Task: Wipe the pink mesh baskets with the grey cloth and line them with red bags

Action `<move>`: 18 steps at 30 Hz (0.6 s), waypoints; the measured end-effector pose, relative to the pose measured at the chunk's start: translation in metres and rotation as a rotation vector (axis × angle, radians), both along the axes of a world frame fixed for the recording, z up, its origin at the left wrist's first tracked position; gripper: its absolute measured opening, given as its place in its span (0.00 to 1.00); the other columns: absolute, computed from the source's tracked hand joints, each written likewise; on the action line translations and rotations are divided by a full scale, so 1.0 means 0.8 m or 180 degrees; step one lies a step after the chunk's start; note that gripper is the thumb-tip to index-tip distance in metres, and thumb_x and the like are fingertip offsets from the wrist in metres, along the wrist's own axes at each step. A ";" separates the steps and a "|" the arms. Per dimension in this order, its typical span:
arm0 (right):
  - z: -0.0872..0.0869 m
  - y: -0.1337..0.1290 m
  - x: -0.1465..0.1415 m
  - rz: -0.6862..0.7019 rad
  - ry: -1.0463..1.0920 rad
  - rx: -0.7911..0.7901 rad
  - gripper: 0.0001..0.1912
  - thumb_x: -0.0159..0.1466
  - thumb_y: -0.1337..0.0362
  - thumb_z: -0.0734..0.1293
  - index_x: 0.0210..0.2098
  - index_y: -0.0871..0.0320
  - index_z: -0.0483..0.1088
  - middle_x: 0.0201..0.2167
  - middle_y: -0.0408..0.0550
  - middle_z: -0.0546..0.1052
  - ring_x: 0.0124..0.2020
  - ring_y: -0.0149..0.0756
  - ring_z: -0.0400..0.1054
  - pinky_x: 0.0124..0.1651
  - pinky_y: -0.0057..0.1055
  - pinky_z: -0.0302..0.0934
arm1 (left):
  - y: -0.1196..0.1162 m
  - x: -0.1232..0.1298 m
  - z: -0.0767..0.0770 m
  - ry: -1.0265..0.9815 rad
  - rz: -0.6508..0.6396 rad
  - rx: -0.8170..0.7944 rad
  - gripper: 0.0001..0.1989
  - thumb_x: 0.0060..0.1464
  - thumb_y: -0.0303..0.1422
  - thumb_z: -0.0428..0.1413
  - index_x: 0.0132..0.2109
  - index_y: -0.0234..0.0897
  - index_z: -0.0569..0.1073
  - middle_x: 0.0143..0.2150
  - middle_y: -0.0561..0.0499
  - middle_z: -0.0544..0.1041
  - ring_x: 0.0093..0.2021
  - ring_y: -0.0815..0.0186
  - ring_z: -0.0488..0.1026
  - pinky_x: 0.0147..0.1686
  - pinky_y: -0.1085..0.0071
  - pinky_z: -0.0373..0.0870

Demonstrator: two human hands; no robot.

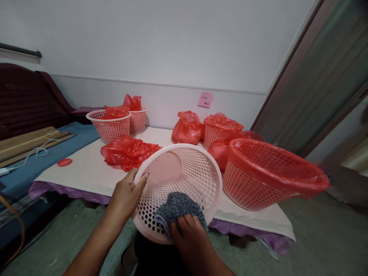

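Note:
A pale pink perforated plastic basket (pixel 195 168) is tilted toward me in front of the table's edge, its inside showing. My left hand (pixel 126 193) grips its rim on the left, thumb over the inner side. Inside the basket's lower wall lies a dark grey-blue cloth (pixel 181 205), bunched up. My right hand (pixel 191 234) is closed on this cloth with curled fingers, pressing it against the wall. Just right of the basket stands a larger pink basket (pixel 250 191) lined with a red plastic bag (pixel 276 163) folded over its rim.
On the white-covered table (pixel 77 176) are a crumpled red bag (pixel 129 151), a red lid-like disc (pixel 64 162) and a knotted red bag (pixel 188 128). Bag-lined baskets stand at back left (pixel 112 128) and back right (pixel 214 136). A pink note (pixel 205 99) is on the wall.

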State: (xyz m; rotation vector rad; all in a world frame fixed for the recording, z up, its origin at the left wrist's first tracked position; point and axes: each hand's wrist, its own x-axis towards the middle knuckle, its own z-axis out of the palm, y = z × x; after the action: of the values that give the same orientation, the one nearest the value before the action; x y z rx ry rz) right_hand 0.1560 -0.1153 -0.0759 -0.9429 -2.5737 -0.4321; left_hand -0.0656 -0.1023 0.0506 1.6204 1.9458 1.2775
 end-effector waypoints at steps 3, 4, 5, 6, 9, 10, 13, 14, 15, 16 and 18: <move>0.014 -0.008 -0.011 -0.0017 0.0239 -0.0127 0.05 0.61 0.67 0.67 0.37 0.56 0.69 0.30 0.46 0.70 0.33 0.40 0.60 0.37 0.38 0.53 | -0.009 0.008 -0.011 -0.0169 0.0121 0.0133 0.17 0.55 0.46 0.50 0.43 0.39 0.70 0.40 0.49 0.77 0.42 0.58 0.74 0.44 0.64 0.67; 0.022 -0.011 -0.016 -0.0030 0.0356 -0.0194 0.04 0.61 0.66 0.66 0.37 0.56 0.68 0.31 0.46 0.70 0.33 0.40 0.60 0.37 0.38 0.53 | -0.014 0.016 -0.020 -0.0240 0.0146 0.0162 0.17 0.55 0.46 0.50 0.45 0.39 0.69 0.41 0.48 0.77 0.41 0.59 0.74 0.43 0.64 0.68; 0.031 -0.013 -0.022 -0.0051 0.0487 -0.0298 0.04 0.62 0.66 0.65 0.38 0.56 0.68 0.31 0.47 0.70 0.33 0.40 0.59 0.36 0.38 0.53 | -0.020 0.025 -0.030 -0.0328 0.0166 0.0165 0.18 0.55 0.45 0.51 0.47 0.38 0.68 0.41 0.48 0.76 0.41 0.60 0.74 0.42 0.65 0.68; 0.041 -0.015 -0.027 -0.0070 0.0623 -0.0458 0.05 0.62 0.65 0.65 0.39 0.56 0.68 0.33 0.47 0.70 0.33 0.40 0.59 0.36 0.38 0.53 | -0.027 0.036 -0.041 -0.0428 0.0134 0.0138 0.20 0.54 0.45 0.51 0.49 0.37 0.67 0.42 0.47 0.76 0.41 0.60 0.74 0.42 0.66 0.69; 0.061 -0.020 -0.041 -0.0061 0.1009 -0.1144 0.08 0.63 0.62 0.64 0.41 0.56 0.67 0.36 0.48 0.70 0.37 0.41 0.61 0.37 0.37 0.56 | -0.046 0.065 -0.073 -0.0859 0.0311 -0.0026 0.22 0.55 0.44 0.51 0.54 0.40 0.64 0.46 0.48 0.76 0.43 0.61 0.75 0.43 0.66 0.70; 0.063 -0.021 -0.043 -0.0009 0.1079 -0.1342 0.10 0.63 0.61 0.65 0.43 0.56 0.67 0.38 0.48 0.70 0.38 0.41 0.61 0.39 0.36 0.57 | -0.050 0.069 -0.081 -0.0857 0.0382 -0.0060 0.21 0.56 0.43 0.50 0.54 0.40 0.64 0.47 0.48 0.76 0.45 0.60 0.74 0.44 0.65 0.70; 0.051 -0.024 -0.042 0.0175 0.0923 -0.1604 0.14 0.62 0.62 0.65 0.47 0.54 0.66 0.40 0.48 0.70 0.40 0.40 0.63 0.40 0.34 0.59 | -0.054 0.064 -0.091 -0.0421 0.0415 0.0051 0.18 0.59 0.41 0.47 0.54 0.40 0.67 0.48 0.47 0.77 0.47 0.60 0.75 0.45 0.66 0.70; 0.044 -0.024 -0.039 0.0150 0.0796 -0.1573 0.14 0.62 0.64 0.65 0.48 0.53 0.67 0.40 0.48 0.70 0.39 0.40 0.64 0.38 0.33 0.59 | -0.052 0.058 -0.090 -0.0218 0.0374 0.0163 0.18 0.59 0.40 0.46 0.53 0.39 0.67 0.46 0.47 0.78 0.45 0.61 0.76 0.44 0.67 0.70; 0.035 -0.022 -0.034 0.0069 0.0653 -0.1484 0.12 0.62 0.65 0.65 0.46 0.52 0.68 0.39 0.47 0.71 0.38 0.39 0.64 0.35 0.32 0.58 | -0.050 0.051 -0.088 -0.0046 0.0318 0.0279 0.17 0.60 0.39 0.46 0.52 0.38 0.68 0.44 0.47 0.79 0.43 0.61 0.77 0.42 0.68 0.71; 0.028 -0.019 -0.028 -0.0034 0.0488 -0.1355 0.10 0.61 0.66 0.65 0.43 0.51 0.70 0.37 0.46 0.71 0.37 0.39 0.65 0.34 0.31 0.57 | -0.046 0.045 -0.086 0.0085 0.0269 0.0393 0.17 0.60 0.38 0.46 0.52 0.37 0.68 0.42 0.47 0.79 0.40 0.62 0.77 0.41 0.69 0.71; 0.020 -0.007 -0.014 -0.0283 0.0093 -0.1065 0.05 0.60 0.66 0.66 0.37 0.52 0.72 0.34 0.47 0.73 0.35 0.40 0.66 0.33 0.32 0.57 | -0.039 0.036 -0.080 0.0231 0.0203 0.0533 0.16 0.60 0.37 0.46 0.51 0.36 0.69 0.41 0.46 0.79 0.40 0.62 0.77 0.41 0.69 0.71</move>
State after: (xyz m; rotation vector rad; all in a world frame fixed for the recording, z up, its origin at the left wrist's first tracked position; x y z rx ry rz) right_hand 0.1449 -0.1210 -0.0602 -1.1678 -2.6326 -0.0063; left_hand -0.0365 -0.1336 -0.0136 1.7176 1.9951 1.4606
